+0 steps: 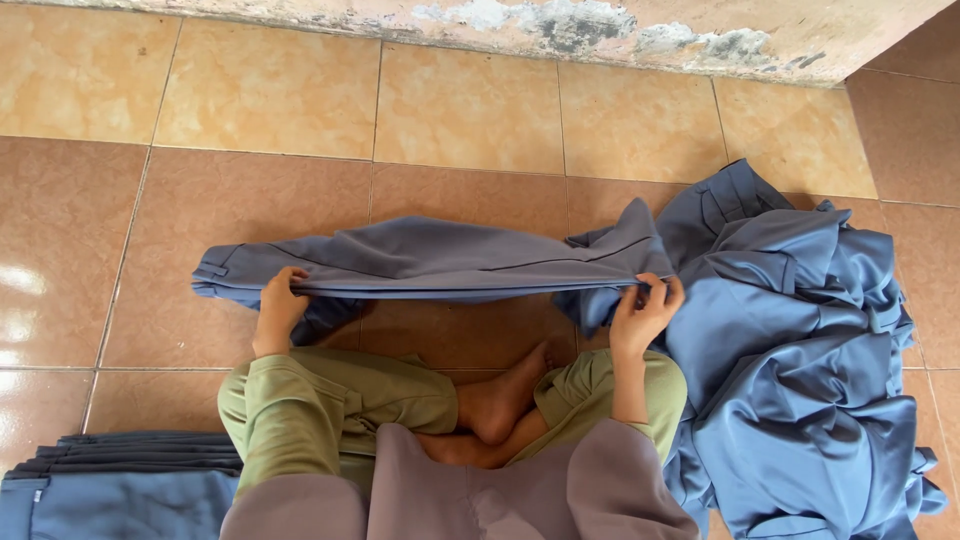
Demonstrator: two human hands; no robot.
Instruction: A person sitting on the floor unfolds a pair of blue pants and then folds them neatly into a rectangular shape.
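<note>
A pair of grey-blue trousers (pixel 430 262) is stretched out flat above the tiled floor in front of my crossed legs. My left hand (pixel 279 308) grips its near edge close to the waistband end on the left. My right hand (pixel 645 312) pinches the near edge at the other end, right beside the cloth heap. The garment hangs taut between both hands, with part of it drooping below on the left.
A big heap of the same grey-blue clothes (pixel 800 360) lies on the floor at my right. A stack of folded grey-blue garments (pixel 120 480) sits at the bottom left. A stained wall (pixel 560 25) runs along the far side of the floor.
</note>
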